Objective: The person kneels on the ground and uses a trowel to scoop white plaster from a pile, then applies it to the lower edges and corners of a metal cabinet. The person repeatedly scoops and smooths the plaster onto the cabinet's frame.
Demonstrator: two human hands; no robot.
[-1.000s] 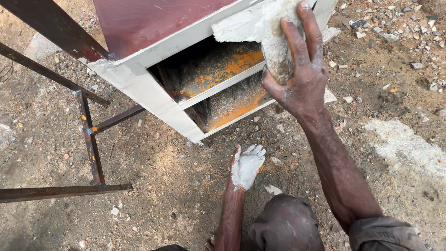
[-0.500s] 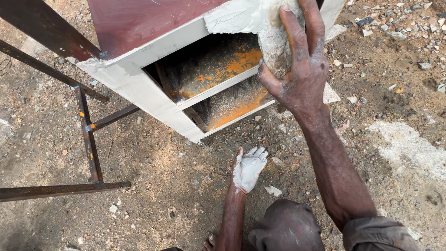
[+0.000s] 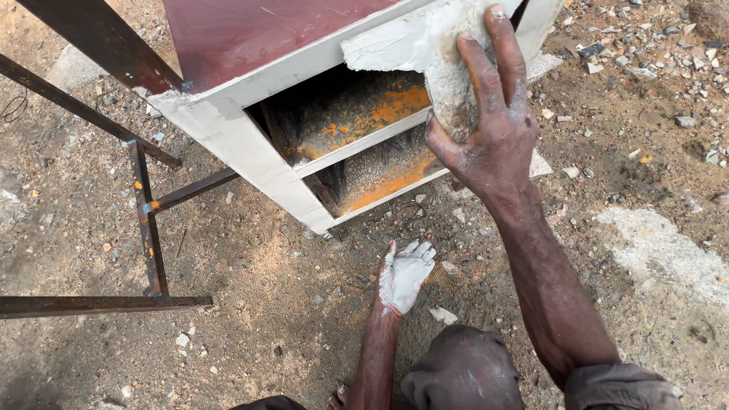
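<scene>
A grey-white, paste-smeared cloth (image 3: 425,57) is pressed against the white front frame of a small cabinet (image 3: 228,129), at the upper right corner of its open face. The right hand (image 3: 490,129) grips the cloth's lower end, fingers spread and curled over it, thumb tucked beneath, so the hand is closed on the cloth rather than loose. The cabinet lies tilted on the bare ground (image 3: 250,273), with a dark red top panel (image 3: 258,34) and white-coated edges; one white shelf (image 3: 364,140) splits the opening into two compartments, both dusted with orange powder and grit. The left hand (image 3: 405,275), coated in white paste, rests palm down on the ground just below the cabinet's lower front edge, fingers stretched out and a little apart, holding nothing. A small white flake (image 3: 443,313) lies near it. To the left, a rusty metal frame (image 3: 148,220) of dark bars stands on the dirt, one bar touching the cabinet's lower left side. Small stones (image 3: 645,45) lie scattered along the upper right of the ground, and a pale patch (image 3: 661,254) marks the dirt at the right.
</scene>
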